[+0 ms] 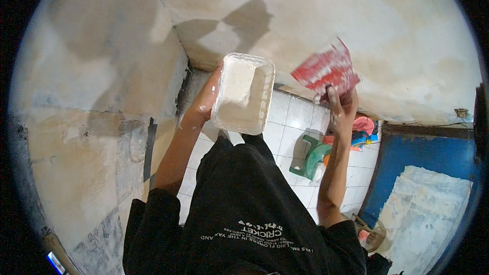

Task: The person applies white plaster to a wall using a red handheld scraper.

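Note:
My left hand [212, 91] grips the left side of a white rectangular plastic tub [271, 89], tilted so its inside shows. White paste [238, 75] coats the tub's bottom and walls, and smears of it mark my fingers. Higher up on the right, my right hand [344, 106] is closed on the lower edge of a red flat spreader [326, 69]. White paste streaks the spreader, which is slightly blurred, and clings to my right fingertips. The spreader is close to the wall in front; whether it touches cannot be made out.
A patchy cream wall [387, 25] stands ahead, meeting a stained left wall [86, 158] in a corner. On the white tiled floor [283, 122] lie a green plastic piece [315, 159] and red and blue plastic items [362, 135]. A blue panel [407, 147] with a whitish sheet [425, 206] is at right.

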